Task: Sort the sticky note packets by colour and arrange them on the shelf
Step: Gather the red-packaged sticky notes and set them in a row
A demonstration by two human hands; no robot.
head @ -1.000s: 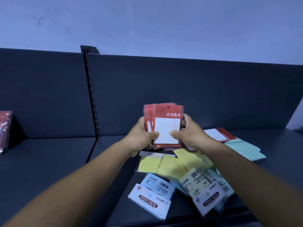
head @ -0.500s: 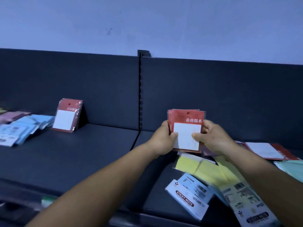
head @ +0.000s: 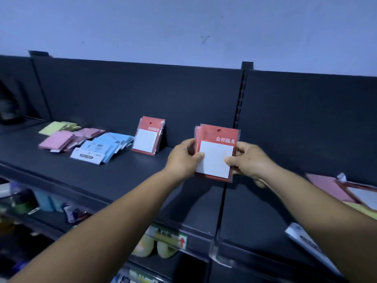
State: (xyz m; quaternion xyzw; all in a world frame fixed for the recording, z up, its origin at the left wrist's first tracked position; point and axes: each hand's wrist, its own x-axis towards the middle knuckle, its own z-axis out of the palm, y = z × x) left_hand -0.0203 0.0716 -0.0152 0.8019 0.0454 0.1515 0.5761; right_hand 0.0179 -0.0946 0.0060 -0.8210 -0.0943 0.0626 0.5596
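Moved: red stack (head: 215, 153) carried nearer leaning red packets (head: 148, 135) | both hands' fingers (head: 231, 160) pinching it | risk: loose packets fanning, toppling leaners.

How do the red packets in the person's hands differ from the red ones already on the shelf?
The held red packets are up in the air, pinched by the left hand and right hand; the shelved red packets stand on the shelf, leaning against its back panel. The held ones are near the upright post, the shelved ones beside the blue packets. Both are red cards with a white pad.
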